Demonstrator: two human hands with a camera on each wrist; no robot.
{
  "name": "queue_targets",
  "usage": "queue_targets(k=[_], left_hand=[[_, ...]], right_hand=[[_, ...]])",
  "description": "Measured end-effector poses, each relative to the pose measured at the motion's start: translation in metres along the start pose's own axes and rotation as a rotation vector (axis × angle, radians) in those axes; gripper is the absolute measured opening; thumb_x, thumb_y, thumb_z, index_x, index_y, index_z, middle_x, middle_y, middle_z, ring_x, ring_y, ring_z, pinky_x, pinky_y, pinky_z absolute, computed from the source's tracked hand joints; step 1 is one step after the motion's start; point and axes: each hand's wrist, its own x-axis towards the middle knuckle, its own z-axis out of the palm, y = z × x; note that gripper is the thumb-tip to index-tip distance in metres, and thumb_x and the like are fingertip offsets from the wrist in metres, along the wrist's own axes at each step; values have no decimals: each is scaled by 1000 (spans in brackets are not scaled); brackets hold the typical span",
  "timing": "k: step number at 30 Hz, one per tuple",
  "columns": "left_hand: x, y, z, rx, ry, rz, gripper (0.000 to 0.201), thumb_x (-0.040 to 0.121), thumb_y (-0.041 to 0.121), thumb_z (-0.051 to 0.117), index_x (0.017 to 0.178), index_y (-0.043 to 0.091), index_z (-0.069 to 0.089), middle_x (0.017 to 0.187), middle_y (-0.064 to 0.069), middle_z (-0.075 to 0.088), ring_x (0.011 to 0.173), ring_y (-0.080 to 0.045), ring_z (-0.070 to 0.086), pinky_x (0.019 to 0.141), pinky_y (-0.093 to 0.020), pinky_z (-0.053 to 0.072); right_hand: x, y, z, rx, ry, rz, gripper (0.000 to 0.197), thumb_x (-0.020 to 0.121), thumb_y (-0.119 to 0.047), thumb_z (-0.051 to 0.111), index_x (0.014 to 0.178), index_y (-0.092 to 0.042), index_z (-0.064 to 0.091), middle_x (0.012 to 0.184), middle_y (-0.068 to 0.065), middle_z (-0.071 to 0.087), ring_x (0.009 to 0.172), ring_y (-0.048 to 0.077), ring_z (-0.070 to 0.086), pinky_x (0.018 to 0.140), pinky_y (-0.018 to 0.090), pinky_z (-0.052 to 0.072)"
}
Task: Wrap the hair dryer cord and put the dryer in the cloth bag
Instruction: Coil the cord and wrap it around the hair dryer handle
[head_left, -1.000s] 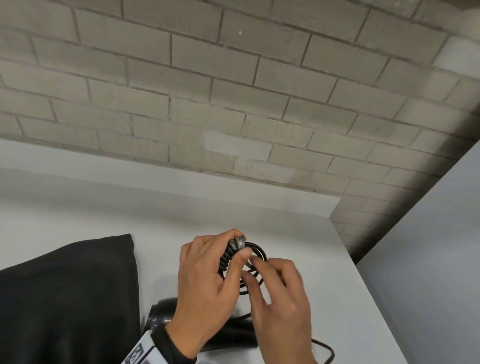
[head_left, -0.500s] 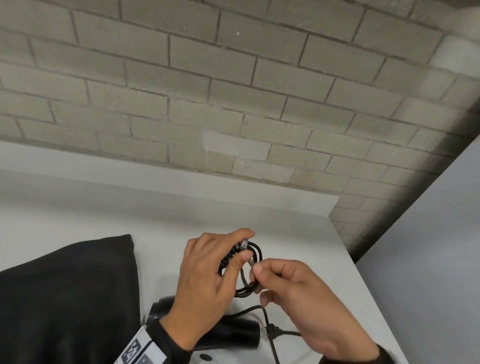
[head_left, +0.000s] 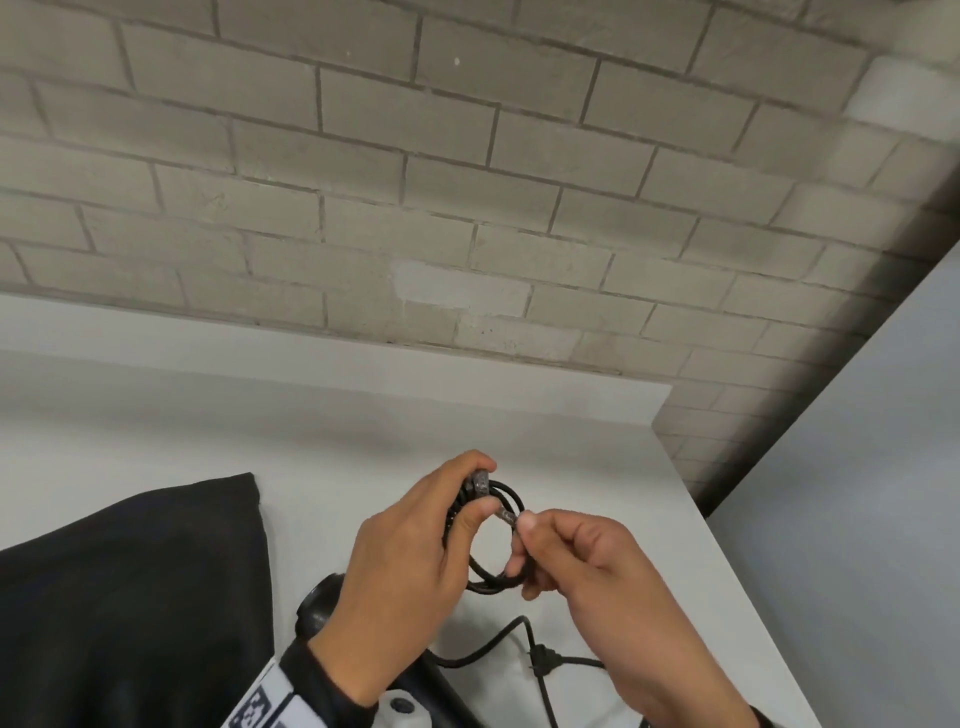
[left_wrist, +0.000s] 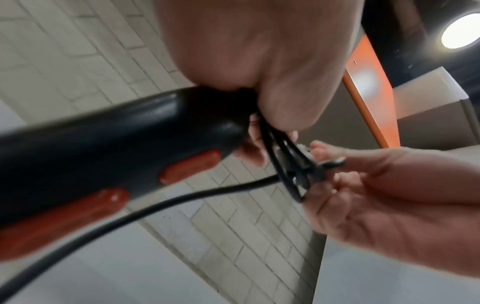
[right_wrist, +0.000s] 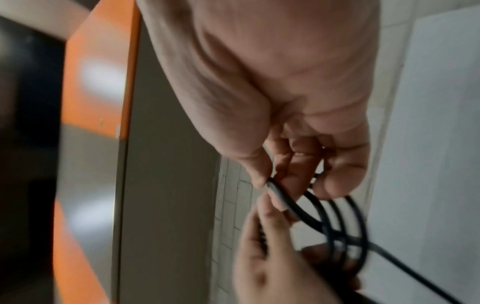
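My left hand (head_left: 480, 486) grips a small coil of the black cord (head_left: 496, 584) together with the end of the hair dryer's handle (left_wrist: 103, 148), which is black with red buttons. My right hand (head_left: 522, 540) pinches one loop of that coil between thumb and forefinger, close to my left thumb. The loops (right_wrist: 340, 218) hang below my right fingers. The dryer's black body (head_left: 317, 608) shows under my left wrist, above the white table (head_left: 363, 441). Loose cord and the plug (head_left: 540, 659) lie on the table below my hands. The black cloth bag (head_left: 130, 597) lies at the left.
A grey brick wall (head_left: 467, 208) runs behind the table. The table's right edge (head_left: 727, 571) drops off beside a grey panel (head_left: 857, 467). An orange and grey cabinet (right_wrist: 98, 82) shows in the wrist views.
My right hand has drawn back to the right from over the coil and now pinches one loop. The plug and loose cord have come into view on the table.
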Motion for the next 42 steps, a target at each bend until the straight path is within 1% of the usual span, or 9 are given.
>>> queue_targets(k=[7,10,15,21,26,29,34,38,42], left_hand=[[-2,1,6,-27,46,108,25,100,46,42,118,34,53,95,24,56,68,2,54,52,-23,47],[0,-2,6,-72,52,73,25,100,47,41,118,34,53,85,34,52,65,2,56,55,-16,46],[2,-6,5,-90,44,68,25,99,46,41,118,33,52,95,24,56,69,1,61,59,-16,49],[6,-10,6,-97,70,79,24,100,43,44,118,31,53,97,17,58,71,-5,66,58,-23,50],[3,-8,9,-126,23,86,26,99,46,45,119,32,54,94,21,60,72,-4,65,60,-22,51],[3,-6,12,-144,-21,71,26,98,49,45,119,35,53,93,24,58,65,-3,63,60,-18,50],[6,-6,14,-174,-43,57,23,97,45,48,117,34,53,84,23,58,63,4,55,62,-7,41],[6,-6,14,-173,-21,69,23,97,42,48,117,32,53,78,23,58,63,9,52,62,-3,37],[6,-7,13,-152,-9,82,25,98,46,45,116,32,53,78,19,60,65,7,53,62,-6,39]], right_hand=[[-2,5,-18,575,-145,175,36,82,-38,75,74,-4,67,57,5,47,55,18,44,55,29,42],[-9,16,-17,420,-158,-30,30,64,-27,88,79,-10,70,70,6,58,64,15,49,63,22,46],[-16,36,3,49,143,-279,16,79,-13,74,82,-28,70,95,5,74,90,13,70,78,18,52],[-22,22,-11,253,244,-168,4,82,-20,73,83,-17,75,63,11,68,76,29,72,71,24,56],[-28,8,-39,457,94,186,38,75,-38,80,78,-1,73,51,0,23,36,16,33,41,24,27],[-26,12,-48,319,155,225,34,77,-37,65,78,-3,71,54,-2,16,43,10,12,43,21,10],[-24,33,-44,63,509,15,12,81,-24,73,91,-18,70,56,3,47,44,16,42,42,19,36],[-29,34,-17,-398,892,-453,31,82,-30,74,109,-23,60,108,-1,58,95,14,57,80,8,45],[-30,32,17,-694,655,-917,9,82,-16,65,86,-8,68,93,6,63,91,12,59,84,10,42]])
